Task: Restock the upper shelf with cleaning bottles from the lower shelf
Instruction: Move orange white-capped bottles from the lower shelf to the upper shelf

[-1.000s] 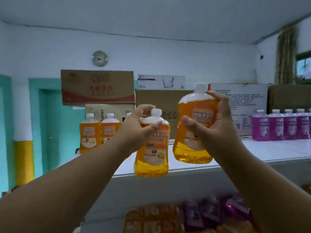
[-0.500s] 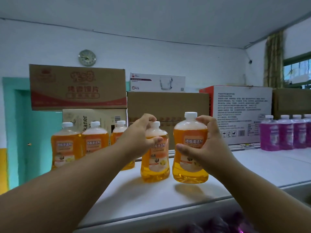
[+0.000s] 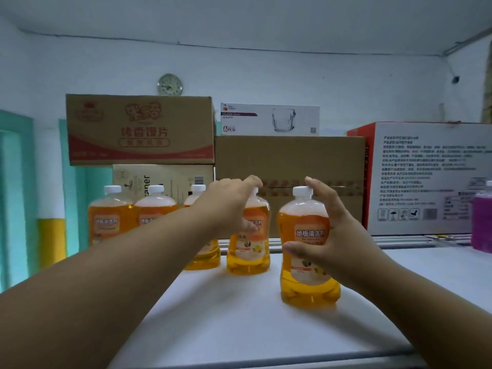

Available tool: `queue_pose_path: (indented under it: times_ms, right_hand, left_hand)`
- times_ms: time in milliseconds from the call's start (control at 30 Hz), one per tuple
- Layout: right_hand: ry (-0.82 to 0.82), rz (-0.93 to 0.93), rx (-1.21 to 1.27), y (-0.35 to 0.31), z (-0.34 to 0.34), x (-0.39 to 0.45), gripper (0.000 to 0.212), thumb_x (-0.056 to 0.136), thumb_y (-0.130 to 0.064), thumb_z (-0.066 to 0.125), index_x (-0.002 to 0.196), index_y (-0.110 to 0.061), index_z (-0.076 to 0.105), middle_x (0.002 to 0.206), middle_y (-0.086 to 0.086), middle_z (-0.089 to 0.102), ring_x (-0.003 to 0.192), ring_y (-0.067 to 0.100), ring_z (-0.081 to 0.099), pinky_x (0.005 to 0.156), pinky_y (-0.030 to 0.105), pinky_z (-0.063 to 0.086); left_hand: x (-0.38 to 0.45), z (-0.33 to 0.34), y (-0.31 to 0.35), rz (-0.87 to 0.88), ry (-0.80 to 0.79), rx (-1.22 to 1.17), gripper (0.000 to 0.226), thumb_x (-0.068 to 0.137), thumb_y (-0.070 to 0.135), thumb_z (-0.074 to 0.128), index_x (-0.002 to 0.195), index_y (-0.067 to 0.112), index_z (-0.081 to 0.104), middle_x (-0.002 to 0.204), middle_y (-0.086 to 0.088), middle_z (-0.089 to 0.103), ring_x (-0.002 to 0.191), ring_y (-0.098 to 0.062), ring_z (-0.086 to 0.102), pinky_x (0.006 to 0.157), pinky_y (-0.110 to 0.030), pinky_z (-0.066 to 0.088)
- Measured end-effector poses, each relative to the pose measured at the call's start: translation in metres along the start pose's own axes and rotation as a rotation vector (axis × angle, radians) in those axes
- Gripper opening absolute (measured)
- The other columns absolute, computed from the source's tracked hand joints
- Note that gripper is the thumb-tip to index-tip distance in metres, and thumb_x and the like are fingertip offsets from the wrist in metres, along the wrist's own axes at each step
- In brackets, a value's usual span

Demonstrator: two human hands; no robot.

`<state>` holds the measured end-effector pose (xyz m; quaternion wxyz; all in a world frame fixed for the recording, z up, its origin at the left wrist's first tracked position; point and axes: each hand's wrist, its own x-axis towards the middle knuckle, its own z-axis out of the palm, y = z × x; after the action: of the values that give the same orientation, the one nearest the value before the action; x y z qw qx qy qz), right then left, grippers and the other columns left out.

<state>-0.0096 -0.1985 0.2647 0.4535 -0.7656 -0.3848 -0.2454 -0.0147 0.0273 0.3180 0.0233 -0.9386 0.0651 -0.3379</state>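
Both orange bottles, held up in the air a second ago, now stand on the white upper shelf point(image 3: 426, 275), and the person's hands are loosening from them. The left hand point(image 3: 229, 206) curls over the shoulder of the left bottle point(image 3: 249, 246), fingertips at its cap and thumb across the label, seemingly in light contact; how firmly it grips cannot be told. This bottle sits just beside the end of a row of three orange bottles point(image 3: 133, 214) that stretches away beyond the knuckles of that hand. The right hand point(image 3: 335, 235) has its fingers spread wide around the right bottle point(image 3: 308, 249): the index fingertip hovers at the white cap, the thumb lies low across the front label, and the palm stands slightly off the side. That bottle rests nearer the shelf's front edge than the other. Behind the fingertips are stacked cardboard boxes point(image 3: 290, 161), and past the right wrist stands a purple bottle point(image 3: 482, 222). The step in hand looks like the release after placing. The next move likely calls for drawing both hands straight back without nudging the bottles, then reaching down to the lower shelf, out of view, for more.
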Motion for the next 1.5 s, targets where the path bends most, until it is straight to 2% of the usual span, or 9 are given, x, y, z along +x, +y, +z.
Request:
queue_pose_path:
  times_ms: [233,500,600,700,833,933,1067,1233,1500]
  right_hand:
    - [-0.011,0.027,-0.043,0.016,0.000,0.011,0.097,0.050,-0.059,0.079,0.120,-0.076,0.014,0.122,-0.008,0.051,0.089,0.006,0.063,0.057,0.010,0.050]
    - [-0.132,0.088,-0.219,0.026,-0.008,0.025,0.109,0.064,-0.038,0.089,0.135,-0.059,0.010,0.125,-0.010,0.037,0.091,0.009,0.058,0.059,0.010,0.048]
    - [-0.120,0.097,-0.297,0.023,-0.004,0.032,0.107,0.064,-0.040,0.089,0.137,-0.054,0.012,0.121,-0.008,0.036,0.096,0.015,0.058,0.069,0.019,0.053]
    - [-0.097,0.117,-0.363,0.023,0.005,0.044,0.107,0.064,-0.041,0.089,0.140,-0.050,0.013,0.125,-0.001,0.038,0.100,0.020,0.057,0.082,0.033,0.057]
    - [-0.092,0.151,-0.416,0.035,0.018,0.064,0.110,0.064,-0.041,0.090,0.143,-0.046,0.013,0.132,0.006,0.039,0.098,0.021,0.057,0.083,0.036,0.058]
    - [-0.082,0.164,-0.415,0.044,0.026,0.076,0.110,0.064,-0.040,0.090,0.143,-0.045,0.013,0.132,0.008,0.039,0.097,0.022,0.057,0.083,0.036,0.058]
    - [-0.074,0.156,-0.374,0.052,0.034,0.085,0.110,0.065,-0.034,0.090,0.145,-0.043,0.015,0.132,0.009,0.040,0.098,0.024,0.060,0.082,0.040,0.059]
    - [-0.068,0.139,-0.338,0.060,0.039,0.089,0.109,0.065,-0.033,0.090,0.143,-0.046,0.015,0.130,0.008,0.040,0.095,0.021,0.060,0.079,0.040,0.060]
    - [-0.057,0.110,-0.300,0.065,0.036,0.089,0.105,0.065,-0.031,0.091,0.142,-0.045,0.020,0.125,0.005,0.042,0.093,0.021,0.061,0.079,0.040,0.060]
  left_hand:
    - [0.011,0.011,-0.018,-0.056,-0.027,0.031,0.089,0.070,0.050,0.085,0.139,0.034,0.032,0.119,0.000,0.063,0.107,-0.025,0.055,0.085,-0.039,0.047]
    - [0.015,0.017,-0.023,-0.040,-0.026,0.030,0.091,0.072,0.049,0.085,0.142,0.033,0.029,0.125,-0.001,0.062,0.111,-0.026,0.058,0.086,-0.040,0.051]
    - [0.012,0.017,-0.022,-0.028,-0.014,0.144,0.095,0.074,0.056,0.079,0.148,0.033,0.024,0.134,-0.002,0.056,0.120,-0.025,0.051,0.095,-0.041,0.046]
    - [0.000,0.012,-0.016,-0.046,0.003,0.274,0.100,0.078,0.064,0.070,0.155,0.034,0.013,0.151,-0.003,0.036,0.137,-0.026,0.033,0.111,-0.045,0.030]
    - [-0.034,0.003,0.007,-0.023,0.160,0.136,0.073,0.085,0.060,0.063,0.145,0.032,0.031,0.136,0.003,0.043,0.123,-0.020,0.039,0.103,-0.038,0.035]
    - [-0.068,0.007,0.029,-0.010,-0.052,-0.036,0.051,0.088,0.058,0.059,0.130,0.035,0.042,0.123,0.010,0.050,0.109,-0.011,0.045,0.090,-0.028,0.042]
    - [-0.103,0.024,0.040,-0.039,-0.290,-0.126,0.040,0.086,0.065,0.053,0.118,0.042,0.046,0.111,0.021,0.046,0.102,-0.004,0.040,0.082,-0.024,0.034]
    - [-0.114,0.031,0.040,-0.125,-0.343,-0.149,0.036,0.086,0.070,0.047,0.110,0.043,0.049,0.105,0.021,0.043,0.103,-0.006,0.039,0.088,-0.028,0.036]
    - [-0.116,0.026,0.046,-0.142,-0.361,-0.120,0.032,0.088,0.066,0.045,0.108,0.042,0.051,0.116,0.015,0.050,0.109,-0.009,0.041,0.096,-0.033,0.039]
